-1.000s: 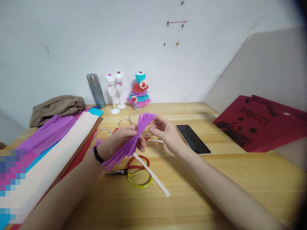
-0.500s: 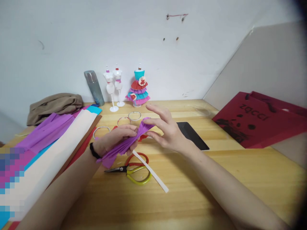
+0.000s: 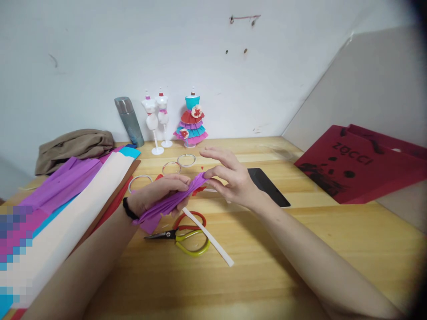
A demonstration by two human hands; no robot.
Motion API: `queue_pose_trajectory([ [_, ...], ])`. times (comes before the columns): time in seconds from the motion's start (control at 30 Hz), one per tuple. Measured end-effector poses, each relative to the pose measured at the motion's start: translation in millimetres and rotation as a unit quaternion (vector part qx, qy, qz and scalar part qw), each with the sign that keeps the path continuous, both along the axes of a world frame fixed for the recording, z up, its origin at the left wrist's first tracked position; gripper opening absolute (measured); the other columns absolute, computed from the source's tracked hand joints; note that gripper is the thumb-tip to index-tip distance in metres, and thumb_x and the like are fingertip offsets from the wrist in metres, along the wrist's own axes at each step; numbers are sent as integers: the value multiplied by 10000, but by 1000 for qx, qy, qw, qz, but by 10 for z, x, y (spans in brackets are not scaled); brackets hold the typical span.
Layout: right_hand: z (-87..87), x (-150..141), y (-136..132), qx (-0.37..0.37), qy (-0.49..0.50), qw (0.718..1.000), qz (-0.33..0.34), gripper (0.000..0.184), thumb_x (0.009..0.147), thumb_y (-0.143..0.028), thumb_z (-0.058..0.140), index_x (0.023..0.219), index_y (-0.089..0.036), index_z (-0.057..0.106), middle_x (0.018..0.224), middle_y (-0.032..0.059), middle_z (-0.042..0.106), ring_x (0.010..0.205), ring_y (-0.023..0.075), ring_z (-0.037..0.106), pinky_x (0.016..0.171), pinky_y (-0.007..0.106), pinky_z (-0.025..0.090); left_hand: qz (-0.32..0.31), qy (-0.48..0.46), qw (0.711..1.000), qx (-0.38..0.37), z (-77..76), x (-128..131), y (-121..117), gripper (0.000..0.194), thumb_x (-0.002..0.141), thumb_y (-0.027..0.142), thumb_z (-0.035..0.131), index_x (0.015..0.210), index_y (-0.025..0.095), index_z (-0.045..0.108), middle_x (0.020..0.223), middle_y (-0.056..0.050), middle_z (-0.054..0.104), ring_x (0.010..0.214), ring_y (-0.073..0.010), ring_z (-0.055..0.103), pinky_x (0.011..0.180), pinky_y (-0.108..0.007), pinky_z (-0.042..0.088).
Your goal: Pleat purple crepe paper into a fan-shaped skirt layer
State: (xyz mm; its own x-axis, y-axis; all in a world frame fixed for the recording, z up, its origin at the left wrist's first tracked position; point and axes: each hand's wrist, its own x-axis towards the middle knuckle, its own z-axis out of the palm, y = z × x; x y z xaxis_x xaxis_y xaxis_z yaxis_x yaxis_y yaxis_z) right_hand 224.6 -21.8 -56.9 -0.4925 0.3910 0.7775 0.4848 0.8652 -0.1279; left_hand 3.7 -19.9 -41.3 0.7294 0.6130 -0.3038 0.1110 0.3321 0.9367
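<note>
A gathered strip of purple crepe paper (image 3: 170, 201) runs slantwise between my hands above the table. My left hand (image 3: 163, 190) is closed around its middle, thumb on top, a black band at the wrist. At the strip's upper right end, my right hand (image 3: 230, 180) pinches the pleated edge between thumb and index finger, the other fingers raised. Beneath them lie scissors (image 3: 191, 253) with one red and one yellow handle loop, blades pointing left. A narrow white strip (image 3: 213, 242) crosses the handles. Small red scraps (image 3: 199, 191) lie behind, partly hidden by my hands.
Coloured paper sheets (image 3: 83, 209) cover the left side, near a brown cloth (image 3: 75, 149). At the back stand a flask (image 3: 129, 122), two white mannequins (image 3: 152, 122) and a dressed one (image 3: 191, 129). Metal rings (image 3: 187, 154), a dark tablet (image 3: 270, 186) and a red bag (image 3: 356, 171) lie around.
My right thumb and index finger have closed on the strip's upper end, which now looks narrower and more bunched. My left hand keeps its hold. The view has shifted slightly.
</note>
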Motion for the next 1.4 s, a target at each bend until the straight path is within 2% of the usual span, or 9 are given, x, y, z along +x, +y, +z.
queue_pose_trajectory([
  [0.17,3,45,19,-44,31,998,24,87,896,-246,555,940,-227,628,1255,110,612,1223,249,536,1011,484,451,-6,3,1000,-3,29,-8,11,206,787,342,592,662,180,569,490,-13,539,386,-107,435,376,-229,314],
  [0.37,-5,83,53,-74,23,994,80,336,875,-253,604,1205,-237,548,1261,112,607,1221,239,537,1022,473,446,0,8,1000,10,-5,-32,34,169,786,324,584,701,180,599,500,-11,542,404,-114,460,379,-230,332],
  [0.63,-4,18,-1,-73,-42,993,82,472,884,-325,594,1332,-242,473,1309,122,580,1280,245,487,1048,472,417,-13,30,999,39,7,-19,26,219,789,326,573,630,175,576,498,-19,547,413,-126,486,403,-244,362],
  [0.83,37,-58,-70,-11,-113,993,41,336,911,-305,546,1238,-231,567,1232,91,642,1281,261,473,1065,500,360,12,63,997,46,48,43,-15,221,780,237,491,579,163,547,474,-23,548,397,-124,488,404,-239,358],
  [0.97,40,-98,-94,-10,-146,989,29,254,930,-245,509,1161,-256,614,1047,40,722,1260,233,492,1116,524,252,-19,60,998,29,-13,49,-9,203,783,248,499,617,162,578,501,-24,577,394,-129,510,377,-233,335],
  [1.13,37,-80,-80,-9,-142,990,22,158,931,-231,507,917,-240,664,816,15,732,1168,207,569,1121,499,242,-43,45,998,25,-29,4,3,206,817,343,560,735,161,606,593,-41,633,452,-141,550,418,-242,356],
  [1.23,32,-62,-70,2,-125,992,3,168,921,-206,505,844,-224,654,777,23,724,1118,213,598,1099,510,268,-79,70,987,122,12,-28,11,298,855,419,542,823,140,642,713,-77,660,564,-145,563,491,-249,378],
  [1.33,22,-60,-72,6,-116,993,-18,194,911,-170,486,802,-212,642,782,36,726,1084,218,614,1081,534,281,-93,153,944,276,47,-26,4,274,878,379,515,763,150,609,658,-10,566,561,-105,458,508,-231,341],
  [1.4,15,-64,-77,4,-115,993,-26,192,905,-162,488,794,-206,639,777,40,725,1067,219,621,1076,546,283,-79,178,922,334,44,-9,-2,204,855,318,548,725,161,562,620,36,475,557,-88,399,503,-219,301],
])
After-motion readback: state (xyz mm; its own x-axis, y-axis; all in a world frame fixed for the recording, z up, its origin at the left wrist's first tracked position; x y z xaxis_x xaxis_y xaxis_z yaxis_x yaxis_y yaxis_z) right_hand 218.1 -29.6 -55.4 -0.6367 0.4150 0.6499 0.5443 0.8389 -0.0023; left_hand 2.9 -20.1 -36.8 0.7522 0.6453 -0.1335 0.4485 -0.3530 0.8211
